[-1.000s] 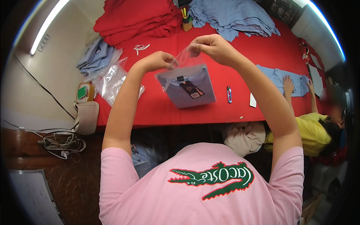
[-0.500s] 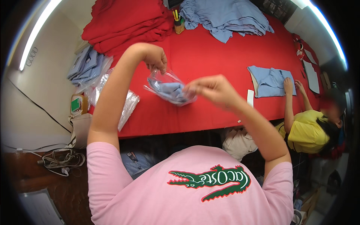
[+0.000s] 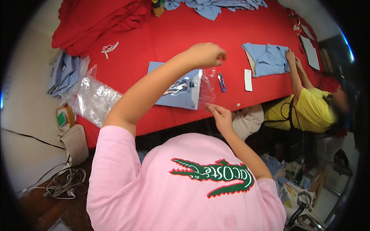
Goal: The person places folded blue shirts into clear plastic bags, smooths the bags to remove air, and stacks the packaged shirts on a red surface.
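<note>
A folded light-blue shirt (image 3: 172,101) lies flat on the red table inside a clear plastic bag (image 3: 207,87). The bag's loose mouth spreads out at its right end. My right hand (image 3: 222,118) pinches the near corner of that mouth between thumb and fingers. Above the far side of the bag hovers my left hand (image 3: 206,55), slightly blurred. Its fingers are bent and a little apart, with nothing seen between them. My left forearm covers part of the shirt. Blue-handled thread snips (image 3: 221,81) lie just right of the bag.
Clear plastic bags (image 3: 96,98) and bagged blue shirts (image 3: 63,73) sit at the left. Red cloth (image 3: 104,23) and blue cloth (image 3: 210,7) are piled at the back. A white tag (image 3: 248,80) is at right; beyond it a person in yellow (image 3: 304,111) handles a blue garment (image 3: 268,59).
The bagged shirt, bunched up between my hands before, now lies flat on the table. My left hand has moved right across it; my right hand has come nearer. The whole view has shifted.
</note>
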The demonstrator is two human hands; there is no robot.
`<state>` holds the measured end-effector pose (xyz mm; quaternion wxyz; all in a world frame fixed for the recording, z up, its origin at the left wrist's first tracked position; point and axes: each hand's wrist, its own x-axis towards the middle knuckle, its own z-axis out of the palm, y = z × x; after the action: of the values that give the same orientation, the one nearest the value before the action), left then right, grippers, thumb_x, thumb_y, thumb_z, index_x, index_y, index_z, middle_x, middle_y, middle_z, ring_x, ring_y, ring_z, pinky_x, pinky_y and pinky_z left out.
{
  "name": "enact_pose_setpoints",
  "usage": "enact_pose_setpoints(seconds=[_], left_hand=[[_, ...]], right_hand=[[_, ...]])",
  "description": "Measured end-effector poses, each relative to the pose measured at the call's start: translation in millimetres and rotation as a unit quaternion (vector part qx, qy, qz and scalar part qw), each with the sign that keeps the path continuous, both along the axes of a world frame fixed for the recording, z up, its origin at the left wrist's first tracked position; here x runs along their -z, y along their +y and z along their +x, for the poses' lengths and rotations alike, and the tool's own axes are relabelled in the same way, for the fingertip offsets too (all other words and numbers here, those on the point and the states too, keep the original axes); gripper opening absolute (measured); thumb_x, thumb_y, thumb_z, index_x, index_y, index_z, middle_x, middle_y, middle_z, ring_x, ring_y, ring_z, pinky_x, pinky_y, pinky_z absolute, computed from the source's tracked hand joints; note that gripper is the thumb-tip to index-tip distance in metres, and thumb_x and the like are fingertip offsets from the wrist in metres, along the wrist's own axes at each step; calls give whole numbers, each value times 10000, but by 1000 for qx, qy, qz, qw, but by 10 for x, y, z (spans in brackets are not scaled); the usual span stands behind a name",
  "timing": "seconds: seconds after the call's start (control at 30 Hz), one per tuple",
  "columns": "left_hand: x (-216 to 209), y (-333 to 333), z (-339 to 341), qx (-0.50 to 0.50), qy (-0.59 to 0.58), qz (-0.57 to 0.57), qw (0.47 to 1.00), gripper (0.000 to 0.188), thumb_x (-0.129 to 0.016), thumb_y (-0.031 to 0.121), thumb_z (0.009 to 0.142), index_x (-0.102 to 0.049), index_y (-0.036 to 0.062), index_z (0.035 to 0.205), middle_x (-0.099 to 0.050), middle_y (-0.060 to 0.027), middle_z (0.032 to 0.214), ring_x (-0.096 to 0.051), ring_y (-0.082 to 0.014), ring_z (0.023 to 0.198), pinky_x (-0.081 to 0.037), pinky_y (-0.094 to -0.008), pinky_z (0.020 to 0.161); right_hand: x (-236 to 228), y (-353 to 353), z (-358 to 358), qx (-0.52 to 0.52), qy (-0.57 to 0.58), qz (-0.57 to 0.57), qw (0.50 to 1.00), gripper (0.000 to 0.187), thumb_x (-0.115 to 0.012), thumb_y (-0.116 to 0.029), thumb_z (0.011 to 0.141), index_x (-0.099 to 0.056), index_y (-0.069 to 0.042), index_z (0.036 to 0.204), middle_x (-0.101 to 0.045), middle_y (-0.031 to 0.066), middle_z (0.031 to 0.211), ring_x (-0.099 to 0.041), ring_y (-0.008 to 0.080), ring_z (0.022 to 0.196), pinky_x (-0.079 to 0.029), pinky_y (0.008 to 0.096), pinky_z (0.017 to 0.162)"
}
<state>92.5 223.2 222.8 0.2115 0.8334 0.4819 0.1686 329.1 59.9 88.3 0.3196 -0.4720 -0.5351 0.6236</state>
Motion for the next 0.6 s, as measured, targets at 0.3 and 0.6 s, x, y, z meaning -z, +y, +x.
enact_pose_setpoints(seconds=[0.3,0.6], left_hand=[[1409,-1759,-56,-247,-280,-251,893,434,-772,382,995,-666,-28,1088,-703,-118,936,-686,-197,878,-551,-347,792],[1106,-1639,790,-290,-175,-121,933,664,-860,424,788,-551,14,1209,-585,-229,1181,-621,-433,1123,-532,-497,945]], right_hand=[[136,-113,372,-162,-143,176,960,320,-596,73,945,-807,-55,1148,-775,116,1164,-701,230,1149,-539,376,993],[690,408,-88,94,273,-225,930,356,-557,42,972,-667,6,1308,-706,120,1274,-698,208,1120,-562,317,994]])
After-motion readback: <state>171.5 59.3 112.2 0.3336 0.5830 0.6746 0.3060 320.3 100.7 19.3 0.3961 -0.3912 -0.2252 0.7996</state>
